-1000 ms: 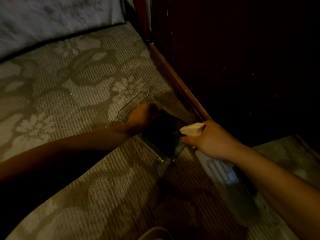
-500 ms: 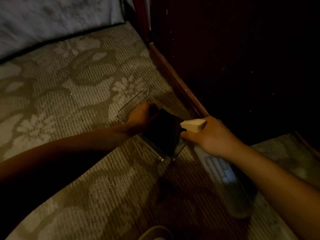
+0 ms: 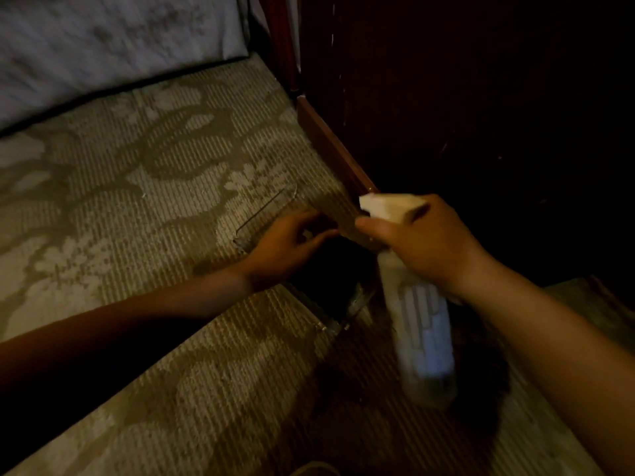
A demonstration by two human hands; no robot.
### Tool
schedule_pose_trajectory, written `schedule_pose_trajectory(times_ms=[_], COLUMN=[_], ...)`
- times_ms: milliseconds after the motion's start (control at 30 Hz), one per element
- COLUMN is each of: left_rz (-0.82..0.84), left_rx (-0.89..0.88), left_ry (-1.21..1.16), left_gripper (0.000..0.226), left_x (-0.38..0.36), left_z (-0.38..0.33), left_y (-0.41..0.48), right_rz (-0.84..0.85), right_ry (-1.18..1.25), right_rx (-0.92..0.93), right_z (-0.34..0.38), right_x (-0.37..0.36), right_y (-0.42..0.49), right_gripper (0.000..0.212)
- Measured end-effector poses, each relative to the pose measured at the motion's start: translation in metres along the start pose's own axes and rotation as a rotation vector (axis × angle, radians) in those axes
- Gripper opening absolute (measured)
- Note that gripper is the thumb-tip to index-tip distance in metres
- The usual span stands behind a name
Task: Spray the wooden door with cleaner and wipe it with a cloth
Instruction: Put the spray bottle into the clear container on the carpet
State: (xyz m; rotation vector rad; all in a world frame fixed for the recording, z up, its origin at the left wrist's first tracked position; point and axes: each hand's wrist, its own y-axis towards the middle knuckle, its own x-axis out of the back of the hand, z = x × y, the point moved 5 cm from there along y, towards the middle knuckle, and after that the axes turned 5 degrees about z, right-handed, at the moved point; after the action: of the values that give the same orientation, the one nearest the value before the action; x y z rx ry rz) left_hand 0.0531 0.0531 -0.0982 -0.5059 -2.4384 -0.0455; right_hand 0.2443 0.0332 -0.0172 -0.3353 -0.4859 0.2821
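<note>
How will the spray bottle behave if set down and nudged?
The spray bottle looks tall and narrow, so probably tippy on the carpet. The right hand alone holds it by the neck, so likely fairly light.

open run of patterned carpet (image 3: 137, 201) on the left, free passage there. the far edge is closed off by bedding (image 3: 103, 46). right side, the dark wooden door (image 3: 446, 115) walls everything off, a wooden strip (image 3: 330, 149) at its foot. the middle is tight: clear container (image 3: 264, 209) near that strip, left hand (image 3: 285, 242) over it, right hand (image 3: 422, 245) and spray bottle (image 3: 426, 324) crowding the gap.
</note>
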Motion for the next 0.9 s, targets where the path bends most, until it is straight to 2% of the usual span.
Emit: schedule_pose_trajectory(times_ms=[67,100,167,200,267,333,367,433,500,767,833,900], left_rz=[0.185,0.276,0.312,0.253,0.033,-0.164,-0.225,-0.298,-0.329,-0.299,-0.297,-0.288], left_rx=[0.029,0.036,-0.021,-0.051,-0.09,-0.114,-0.116,-0.089,-0.064,-0.018,-0.012,0.051], left_ry=[-0.31,-0.44,-0.539,-0.537,-0.466,-0.42,-0.403,-0.354,-0.33,-0.296,-0.297,-0.356], left_gripper=[0.031,0.038,0.059,0.067,0.073,0.07,0.066,0.057,0.052,0.056,0.063,0.081], left_x=[0.0,-0.002,-0.002,0.0,0.014,0.035,0.044,0.056,0.062,0.047,0.044,0.041], left_z=[-0.021,-0.031,-0.041,-0.041,-0.034,-0.019,-0.01,0.009,0.025,0.073,0.075,0.076], left_y=[-0.019,-0.028,-0.04,-0.041,-0.036,-0.03,-0.028,-0.023,-0.019,-0.028,-0.028,-0.032], right_rz=[-0.054,-0.083,-0.135,-0.125,-0.032,0.074,0.116,0.148,0.162,0.209,0.217,0.229], right_ry=[0.096,0.167,0.334,0.391,0.395,0.291,0.243,0.149,0.148,0.071,0.058,0.034], right_rx=[0.09,0.148,0.283,0.338,0.406,0.41,0.394,0.378,0.377,0.328,0.334,0.336], right_z=[0.029,0.044,0.075,0.088,0.109,0.117,0.114,0.102,0.088,0.065,0.062,0.058], right_x=[-0.001,-0.003,-0.008,-0.013,-0.025,-0.038,-0.044,-0.055,-0.066,-0.09,-0.091,-0.088], right_y=[0.005,0.008,0.017,0.023,0.034,0.049,0.057,0.069,0.077,0.09,0.089,0.087], right_gripper=[0.023,0.022,0.025,0.025,0.028,0.046,0.056,0.062,0.061,0.06,0.066,0.082])
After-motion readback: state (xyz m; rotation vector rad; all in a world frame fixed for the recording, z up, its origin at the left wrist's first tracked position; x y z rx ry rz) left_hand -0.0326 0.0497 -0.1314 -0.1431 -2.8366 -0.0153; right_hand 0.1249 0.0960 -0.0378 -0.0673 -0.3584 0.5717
